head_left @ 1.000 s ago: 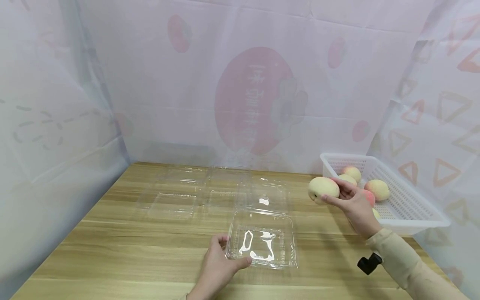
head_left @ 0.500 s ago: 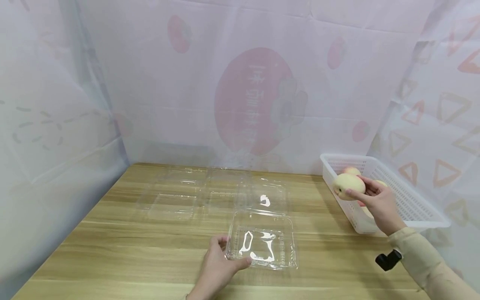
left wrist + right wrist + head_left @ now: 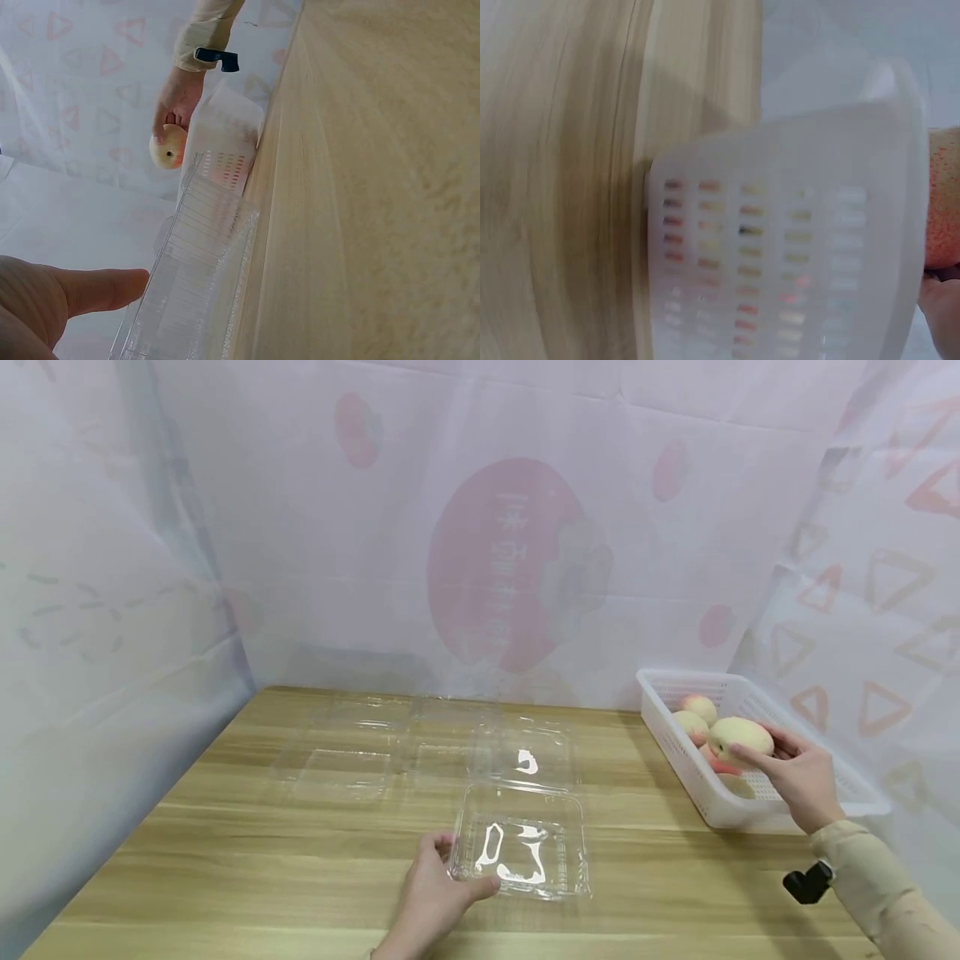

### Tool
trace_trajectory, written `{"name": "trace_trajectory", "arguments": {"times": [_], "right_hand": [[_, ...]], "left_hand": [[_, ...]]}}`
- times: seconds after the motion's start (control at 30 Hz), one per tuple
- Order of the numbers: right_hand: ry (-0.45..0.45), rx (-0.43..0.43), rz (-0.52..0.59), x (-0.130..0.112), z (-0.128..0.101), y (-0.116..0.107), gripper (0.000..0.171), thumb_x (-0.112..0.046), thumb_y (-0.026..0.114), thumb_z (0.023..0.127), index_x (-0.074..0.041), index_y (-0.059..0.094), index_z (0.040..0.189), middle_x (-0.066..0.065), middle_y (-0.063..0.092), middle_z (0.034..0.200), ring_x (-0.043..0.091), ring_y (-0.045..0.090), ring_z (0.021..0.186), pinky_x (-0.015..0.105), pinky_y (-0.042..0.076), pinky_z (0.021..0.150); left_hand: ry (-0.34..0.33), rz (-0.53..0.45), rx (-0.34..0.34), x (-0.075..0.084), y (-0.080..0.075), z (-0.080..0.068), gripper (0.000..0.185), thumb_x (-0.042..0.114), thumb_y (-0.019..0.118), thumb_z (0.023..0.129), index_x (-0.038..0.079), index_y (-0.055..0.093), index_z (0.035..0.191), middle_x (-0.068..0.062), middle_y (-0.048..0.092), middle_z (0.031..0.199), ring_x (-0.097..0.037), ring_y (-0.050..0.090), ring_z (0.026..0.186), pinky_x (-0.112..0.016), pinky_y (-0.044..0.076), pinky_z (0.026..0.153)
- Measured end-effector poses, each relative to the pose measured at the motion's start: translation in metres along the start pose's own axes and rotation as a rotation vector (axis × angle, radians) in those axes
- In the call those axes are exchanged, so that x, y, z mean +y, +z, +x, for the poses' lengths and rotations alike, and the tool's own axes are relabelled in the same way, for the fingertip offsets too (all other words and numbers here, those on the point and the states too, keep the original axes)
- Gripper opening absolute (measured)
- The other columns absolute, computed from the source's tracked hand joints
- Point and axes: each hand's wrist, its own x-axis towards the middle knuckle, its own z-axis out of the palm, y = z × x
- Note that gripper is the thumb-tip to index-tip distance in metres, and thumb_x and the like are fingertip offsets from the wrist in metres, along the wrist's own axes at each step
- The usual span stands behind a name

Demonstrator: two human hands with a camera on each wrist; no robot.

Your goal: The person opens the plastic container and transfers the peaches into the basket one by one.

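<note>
My right hand [image 3: 810,781] grips a pale yellow peach [image 3: 741,739] between thumb and fingers, over the white basket [image 3: 678,756] at the right. In the left wrist view the held peach [image 3: 166,148] shows its dark stem dimple, above the basket's rim. Several more peaches [image 3: 697,708] lie inside, some partly hidden by the held one. At the front middle, my left hand [image 3: 438,889] holds the near left corner of a clear plastic clamshell box [image 3: 525,856]. Its thumb lies at the rim, with the fingers along the left side. No fruit is in this box.
Further clear plastic boxes [image 3: 348,768] stand open behind and left on the wooden table [image 3: 262,868]. White printed cloth [image 3: 300,568] hangs behind and along both sides. A black wrist mount [image 3: 808,883] sticks out from the right sleeve.
My right hand has carried the peach rightward, from left of the basket to above it. The left hand and the clamshell box have stayed in place.
</note>
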Motion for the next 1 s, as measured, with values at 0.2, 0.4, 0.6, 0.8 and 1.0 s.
{"name": "trace_trajectory", "arguments": {"times": [0.2, 0.4, 0.6, 0.8, 1.0], "right_hand": [[0.044, 0.034, -0.078, 0.010, 0.001, -0.016, 0.069, -0.011, 0.080, 0.084, 0.012, 0.045, 0.139, -0.027, 0.064, 0.095, -0.012, 0.060, 0.088, 0.008, 0.051, 0.070], [0.054, 0.029, -0.246, 0.013, 0.002, -0.026, 0.072, -0.024, 0.082, 0.083, 0.012, 0.049, 0.136, -0.032, 0.059, 0.091, -0.015, 0.055, 0.084, 0.006, 0.048, 0.066], [0.020, -0.014, -0.415, 0.019, 0.004, -0.036, 0.072, -0.034, 0.082, 0.082, 0.010, 0.054, 0.132, -0.028, 0.058, 0.091, -0.011, 0.053, 0.080, 0.010, 0.048, 0.062], [0.033, -0.045, -0.447, 0.019, 0.008, -0.040, 0.076, -0.037, 0.080, 0.083, 0.010, 0.052, 0.135, -0.029, 0.055, 0.092, -0.011, 0.051, 0.082, 0.009, 0.046, 0.062], [0.040, -0.055, -0.450, 0.020, 0.009, -0.042, 0.073, -0.036, 0.080, 0.083, 0.010, 0.054, 0.133, -0.028, 0.056, 0.090, -0.010, 0.052, 0.081, 0.010, 0.047, 0.062]], "left_hand": [[-0.002, 0.010, 0.005, 0.000, -0.001, 0.000, 0.085, 0.022, 0.092, 0.062, -0.004, 0.043, 0.127, -0.029, 0.051, 0.130, -0.048, 0.050, 0.116, -0.061, 0.043, 0.098], [-0.005, 0.016, 0.009, 0.002, 0.000, -0.001, 0.085, 0.023, 0.092, 0.063, -0.003, 0.043, 0.126, -0.029, 0.051, 0.130, -0.049, 0.050, 0.116, -0.061, 0.043, 0.097], [-0.006, 0.019, 0.008, 0.004, 0.001, -0.002, 0.085, 0.023, 0.092, 0.063, -0.003, 0.043, 0.127, -0.029, 0.051, 0.131, -0.049, 0.050, 0.117, -0.062, 0.043, 0.097], [-0.002, 0.011, 0.005, 0.006, 0.001, -0.003, 0.086, 0.024, 0.092, 0.064, -0.005, 0.043, 0.128, -0.032, 0.049, 0.134, -0.051, 0.047, 0.120, -0.062, 0.041, 0.099], [-0.003, -0.005, 0.004, 0.005, 0.001, -0.003, 0.084, 0.022, 0.092, 0.064, -0.005, 0.043, 0.127, -0.033, 0.049, 0.133, -0.051, 0.047, 0.120, -0.062, 0.040, 0.100]]}}
